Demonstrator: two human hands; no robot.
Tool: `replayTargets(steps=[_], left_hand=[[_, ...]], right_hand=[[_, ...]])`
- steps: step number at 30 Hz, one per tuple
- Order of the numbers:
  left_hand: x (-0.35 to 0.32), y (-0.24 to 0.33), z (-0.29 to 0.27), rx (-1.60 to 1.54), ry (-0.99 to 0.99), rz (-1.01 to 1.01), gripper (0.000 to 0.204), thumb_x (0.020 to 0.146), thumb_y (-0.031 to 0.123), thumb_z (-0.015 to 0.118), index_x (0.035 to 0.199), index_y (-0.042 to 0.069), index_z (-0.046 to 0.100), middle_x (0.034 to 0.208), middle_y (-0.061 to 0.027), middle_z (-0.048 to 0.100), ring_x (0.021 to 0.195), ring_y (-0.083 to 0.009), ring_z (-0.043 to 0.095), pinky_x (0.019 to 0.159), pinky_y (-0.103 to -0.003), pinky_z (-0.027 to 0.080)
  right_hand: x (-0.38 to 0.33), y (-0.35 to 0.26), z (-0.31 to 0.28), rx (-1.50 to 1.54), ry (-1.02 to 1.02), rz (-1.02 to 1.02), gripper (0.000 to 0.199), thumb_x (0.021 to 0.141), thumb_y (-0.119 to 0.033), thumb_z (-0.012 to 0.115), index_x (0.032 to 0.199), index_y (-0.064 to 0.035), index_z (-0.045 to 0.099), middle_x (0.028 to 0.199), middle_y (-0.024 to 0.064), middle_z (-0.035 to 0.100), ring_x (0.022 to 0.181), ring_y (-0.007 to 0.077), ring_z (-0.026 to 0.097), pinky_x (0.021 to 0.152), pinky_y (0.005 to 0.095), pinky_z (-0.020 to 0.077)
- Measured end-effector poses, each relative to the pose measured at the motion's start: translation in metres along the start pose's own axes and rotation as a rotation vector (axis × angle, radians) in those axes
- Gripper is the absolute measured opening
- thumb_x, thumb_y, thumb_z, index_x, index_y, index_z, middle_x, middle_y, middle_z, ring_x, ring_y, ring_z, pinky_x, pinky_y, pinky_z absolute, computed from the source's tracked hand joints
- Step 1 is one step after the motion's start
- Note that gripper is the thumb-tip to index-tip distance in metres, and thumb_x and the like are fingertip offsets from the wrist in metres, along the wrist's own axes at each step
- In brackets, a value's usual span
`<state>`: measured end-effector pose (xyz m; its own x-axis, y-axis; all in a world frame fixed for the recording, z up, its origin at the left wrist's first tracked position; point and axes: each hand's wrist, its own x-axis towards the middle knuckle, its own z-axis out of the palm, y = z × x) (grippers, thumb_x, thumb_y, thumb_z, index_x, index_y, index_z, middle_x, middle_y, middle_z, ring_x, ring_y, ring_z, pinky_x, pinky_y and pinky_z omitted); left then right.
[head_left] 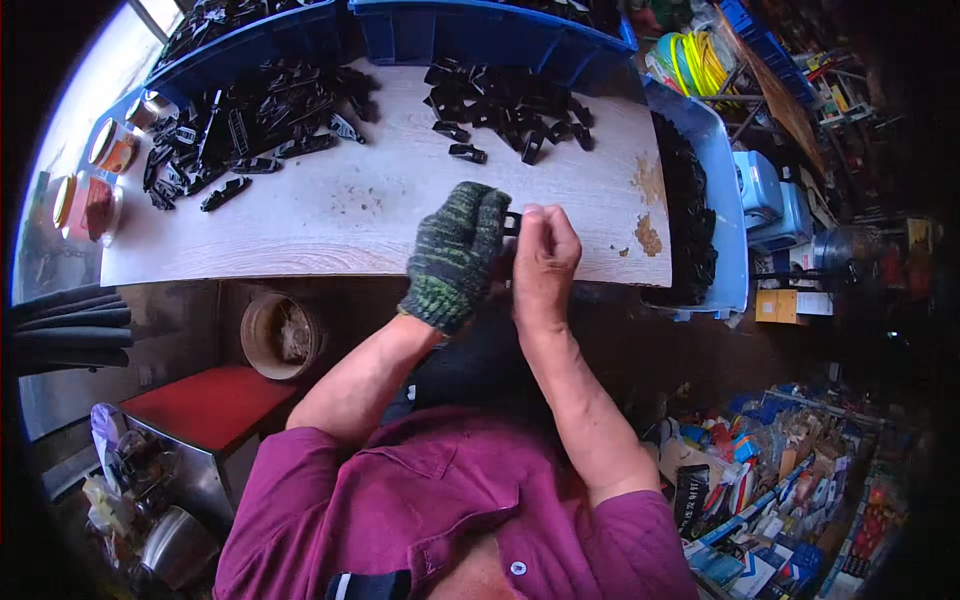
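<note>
My left hand [452, 255], in a dark green and black knitted glove, is closed around a small black plastic part [512, 223]. Bare and with its fingers bent, my right hand [543, 260] pinches the right side of that same part. Both hands are together over the front edge of the pale table [390, 210]; most of the part is hidden by fingers. Beyond them lies a pile of short black plastic parts [515, 110]. Another pile, of longer, narrower black parts [275, 115], spreads across the back left of the tabletop.
Blue bins [480, 35] line the table's back edge, and a light blue bin [728, 220] of black parts adjoins its right end. Tubs [112, 150] stand at the left end. Below are a round bucket [262, 340], a red-topped surface [205, 405] and heaped clutter [780, 480].
</note>
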<state>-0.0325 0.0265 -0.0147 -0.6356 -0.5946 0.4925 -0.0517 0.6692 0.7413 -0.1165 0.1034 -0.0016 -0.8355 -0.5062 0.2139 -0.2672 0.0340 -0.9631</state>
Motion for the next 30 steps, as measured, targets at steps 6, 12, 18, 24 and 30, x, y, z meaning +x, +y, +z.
replayTargets(steps=[6, 12, 18, 24, 30], left_hand=[[0.002, 0.003, 0.004, 0.285, 0.054, 0.177, 0.027, 0.083, 0.002, 0.062, 0.109, -0.001, 0.056, 0.1, -0.018, 0.058, 0.08, -0.0337, 0.062, 0.065, -0.043, 0.05], [-0.002, -0.018, 0.002, 0.167, 0.118, 0.332, 0.022, 0.093, 0.01, 0.059, 0.114, 0.003, 0.061, 0.101, -0.0159, 0.061, 0.081, -0.0303, 0.063, 0.068, -0.04, 0.051], [0.053, -0.015, -0.039, 0.253, 0.039, 0.02, 0.024, 0.082, 0.02, 0.065, 0.105, 0.013, 0.069, 0.095, -0.0159, 0.066, 0.095, -0.0382, 0.061, 0.073, -0.048, 0.052], [0.069, -0.041, -0.034, 0.56, -0.204, 0.138, 0.017, 0.081, 0.015, 0.059, 0.095, 0.012, 0.068, 0.103, -0.0158, 0.064, 0.095, -0.0385, 0.061, 0.074, -0.048, 0.053], [0.062, -0.049, -0.031, 0.485, -0.173, 0.084, 0.017, 0.085, 0.022, 0.063, 0.096, 0.009, 0.066, 0.097, -0.0163, 0.065, 0.093, -0.0369, 0.062, 0.076, -0.049, 0.052]], right_hand=[[0.003, 0.004, -0.003, 0.099, -0.008, 0.094, 0.03, 0.096, -0.014, 0.055, 0.069, -0.0092, 0.042, 0.068, -0.0084, 0.033, 0.064, 0.0038, 0.029, 0.056, 0.0246, 0.0283], [0.005, 0.007, -0.002, 0.188, -0.022, 0.079, 0.029, 0.094, -0.011, 0.055, 0.068, -0.0073, 0.042, 0.064, -0.0053, 0.036, 0.061, 0.005, 0.033, 0.051, 0.0264, 0.0301], [0.019, -0.018, -0.019, 0.31, 0.204, 0.517, 0.027, 0.092, -0.028, 0.053, 0.072, -0.0108, 0.047, 0.05, 0.0013, 0.038, 0.038, 0.0138, 0.042, 0.038, 0.0326, 0.0454], [0.096, 0.003, -0.109, 0.447, 0.497, 0.496, 0.044, 0.091, -0.045, 0.058, 0.072, -0.0069, 0.046, 0.048, 0.005, 0.029, 0.04, 0.0212, 0.039, 0.062, 0.0595, 0.0559], [0.097, 0.014, -0.114, 0.314, 0.499, 0.443, 0.029, 0.087, -0.036, 0.069, 0.093, -0.0095, 0.058, 0.048, 0.0048, 0.038, 0.042, 0.0226, 0.048, 0.055, 0.0531, 0.0586]])
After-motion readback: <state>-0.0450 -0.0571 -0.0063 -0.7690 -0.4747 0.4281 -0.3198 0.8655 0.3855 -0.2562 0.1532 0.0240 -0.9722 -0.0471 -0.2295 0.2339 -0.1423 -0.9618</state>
